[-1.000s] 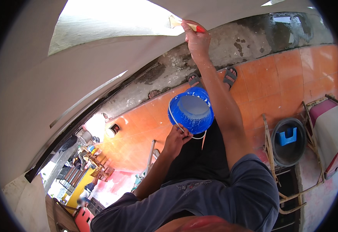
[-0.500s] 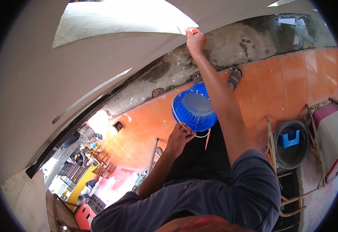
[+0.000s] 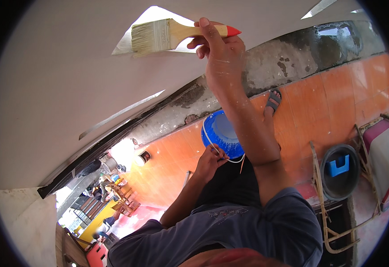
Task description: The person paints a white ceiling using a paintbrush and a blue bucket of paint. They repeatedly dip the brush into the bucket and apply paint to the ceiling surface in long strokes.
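Observation:
My right hand (image 3: 221, 49) is raised high and closed around the wooden handle of a wide, flat paintbrush (image 3: 156, 36). The handle has a red end, and the pale bristles point left, at or close to the whitish wall (image 3: 92, 75); I cannot tell whether they touch it. Lower down, my left hand (image 3: 211, 161) grips the white handle of a blue bucket (image 3: 210, 129). Whitish paint lies in the bucket, with splashes on its inner side. My right forearm hides the bucket's right part.
Orange tiles (image 3: 328, 102) cover the floor below, beside a stained concrete strip (image 3: 274, 62). At right are a black basin (image 3: 340, 187) with a blue piece inside and a metal-framed chair (image 3: 379, 147). A small tub (image 3: 143, 158) stands left; a person (image 3: 103, 231) is at lower left.
My right hand has turned, bringing the whole paintbrush into sight against the wall. The left hand still holds the bucket, which has shifted slightly right and down in view.

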Available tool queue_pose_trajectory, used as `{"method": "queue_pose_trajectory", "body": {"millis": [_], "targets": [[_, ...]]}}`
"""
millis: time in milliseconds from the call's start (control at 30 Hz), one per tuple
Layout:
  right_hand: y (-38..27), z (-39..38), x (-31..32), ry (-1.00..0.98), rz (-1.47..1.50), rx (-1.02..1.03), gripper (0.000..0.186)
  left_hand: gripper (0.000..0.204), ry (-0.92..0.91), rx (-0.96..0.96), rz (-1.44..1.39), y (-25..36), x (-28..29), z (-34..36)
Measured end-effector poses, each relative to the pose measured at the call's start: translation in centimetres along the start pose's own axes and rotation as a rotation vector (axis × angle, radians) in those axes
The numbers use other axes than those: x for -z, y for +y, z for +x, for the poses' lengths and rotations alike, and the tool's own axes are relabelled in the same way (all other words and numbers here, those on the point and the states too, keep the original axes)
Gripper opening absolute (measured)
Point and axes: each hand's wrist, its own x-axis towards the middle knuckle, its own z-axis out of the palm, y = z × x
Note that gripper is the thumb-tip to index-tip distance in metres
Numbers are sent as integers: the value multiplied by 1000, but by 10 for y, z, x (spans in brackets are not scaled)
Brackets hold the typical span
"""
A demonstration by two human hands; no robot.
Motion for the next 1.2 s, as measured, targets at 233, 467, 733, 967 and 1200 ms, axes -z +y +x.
{"method": "queue_pose_trajectory", "body": {"millis": [233,467,733,967,1200], "targets": [[93,23,105,342,-145,-313,24,25,-30,-34,85,-4,5,3],[84,27,106,178,-962,94,24,28,-45,-21,62,-6,4,3],[-14,-9,-17,32,-243,144,28,24,-30,-19,80,1,-15,0],[-7,-1,-9,198,92,-393,22,27,-7,-25,207,6,-23,-4],[7,2,-29,122,293,-623,23,26,21,-6,162,8,-25,-4]]}}
